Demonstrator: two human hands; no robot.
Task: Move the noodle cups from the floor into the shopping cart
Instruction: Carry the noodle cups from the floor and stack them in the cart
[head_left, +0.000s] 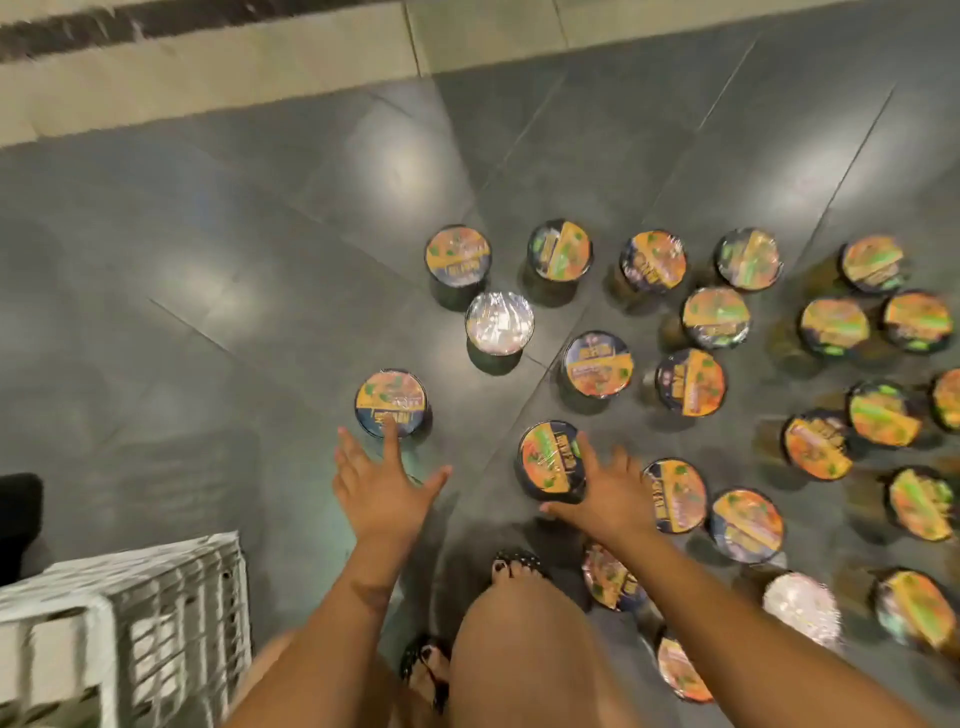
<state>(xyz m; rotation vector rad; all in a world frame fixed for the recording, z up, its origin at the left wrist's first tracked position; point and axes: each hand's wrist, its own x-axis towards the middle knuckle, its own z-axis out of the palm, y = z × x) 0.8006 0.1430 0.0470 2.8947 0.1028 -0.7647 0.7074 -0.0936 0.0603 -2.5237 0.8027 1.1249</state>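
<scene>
- Left hand (384, 483) noted spread and empty; cup (392, 402) stands just ahead, one fingertip over its lid.
- Right hand (602, 493) spread beside second cup (551, 460), nothing gripped.
- Other cups (717, 317) upright on floor (260, 260), rightward; cart (156, 613) at near left.
- Contact blurred; cart cut off.

Cart (130, 623) left of floor cups (691, 384)

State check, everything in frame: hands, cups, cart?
Left hand: open, fingers spread, index tip at the near-left cup, no grip.
Right hand: open, spread against the near-centre cup, not closed on it.
Other noodle cups: upright on the floor, lids sealed.
Shopping cart: lower left, blurred, contents unclear.
</scene>
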